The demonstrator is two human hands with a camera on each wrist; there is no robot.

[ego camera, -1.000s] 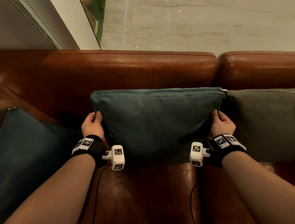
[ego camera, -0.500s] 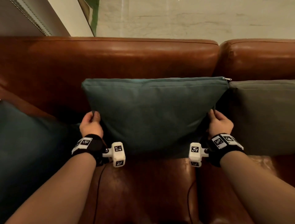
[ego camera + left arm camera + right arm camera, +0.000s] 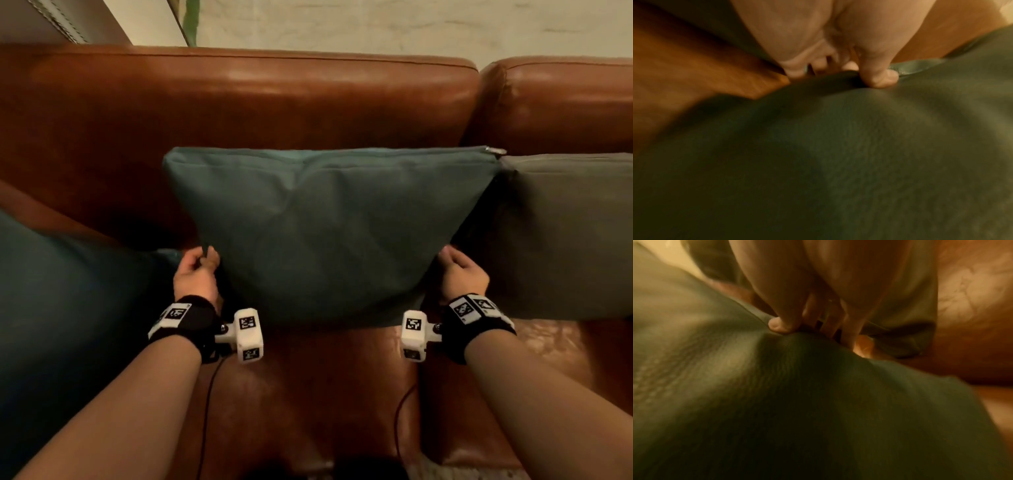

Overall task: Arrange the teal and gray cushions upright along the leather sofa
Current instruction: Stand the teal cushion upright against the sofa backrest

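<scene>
- Central square teal fabric cushion [image 3: 329, 236] is standing upright on the seat of the brown leather sofa [image 3: 239, 99], its back leaning against the backrest and its zipped top edge lying at 12 o'clock.
- Left hand [image 3: 195, 277] is gripping the cushion's lower side edge at 9 o'clock; in the left wrist view the thumb [image 3: 877, 78] is pressing into the front face while the curled fingers [image 3: 797, 68] are wrapping behind the seam, so the fabric is being pinched between them.
- Right hand [image 3: 460, 274] is gripping the opposite lower edge at 3 o'clock; in the right wrist view its thumb [image 3: 781, 326] is bearing on the front face and its fingers [image 3: 830, 324] are curling behind the edge, likewise pinching the fabric.
- Gray fabric cushion [image 3: 565, 236] is standing upright at 3 o'clock of the teal one, its top corner touching the teal cushion's zip corner.
- A second dark teal cushion [image 3: 61, 308] is lying at 9 o'clock, near the left hand; whether it is upright or tilted cannot be told.
- Black wristbands [image 3: 186, 322] bearing white marker blocks [image 3: 248, 334] are sitting on both wrists, just above the seat.
</scene>
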